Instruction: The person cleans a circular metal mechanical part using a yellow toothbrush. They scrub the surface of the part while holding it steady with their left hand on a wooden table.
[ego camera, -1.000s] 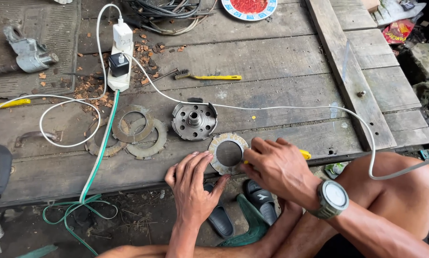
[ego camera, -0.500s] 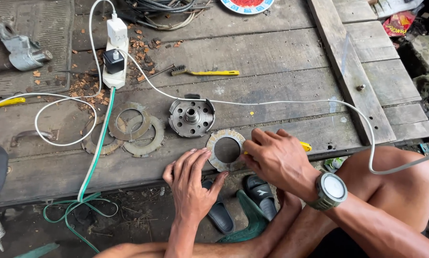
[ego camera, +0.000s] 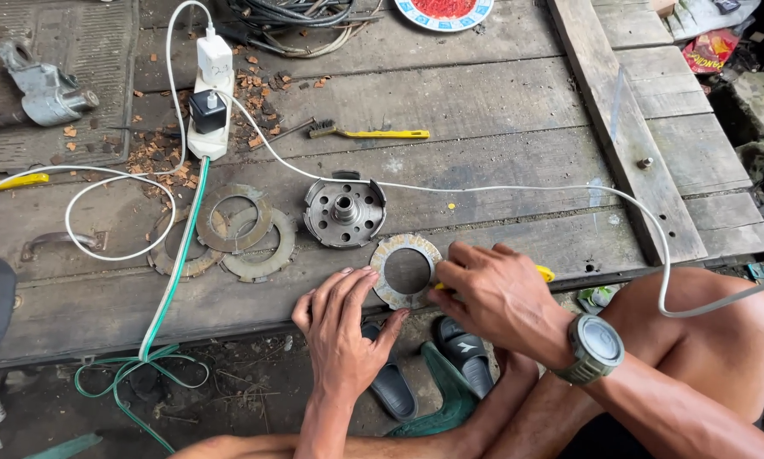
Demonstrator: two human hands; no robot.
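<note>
Pinning the ring plate [ego camera: 406, 271] at the plank edge, left hand [ego camera: 341, 327] flat-open; right hand [ego camera: 494, 293] grip closed on yellow tool [ego camera: 542, 274].

Grey plank worktop [ego camera: 501, 93]. Near its middle lay a round slotted metal hub [ego camera: 344, 212]; left of it, three flat rings [ego camera: 229, 234] overlapped one another. A yellow-handled wire brush [ego camera: 369, 133] lay farther back. Toward the back left corner stood a white power strip [ego camera: 212, 93] with plugs, brown chips scattered around it; a white cable [ego camera: 518, 189] ran from it to the right edge. A patterned plate [ego camera: 444, 12] sat at the back edge. Dark sandals [ego camera: 424, 365] lay below the front edge.
</note>
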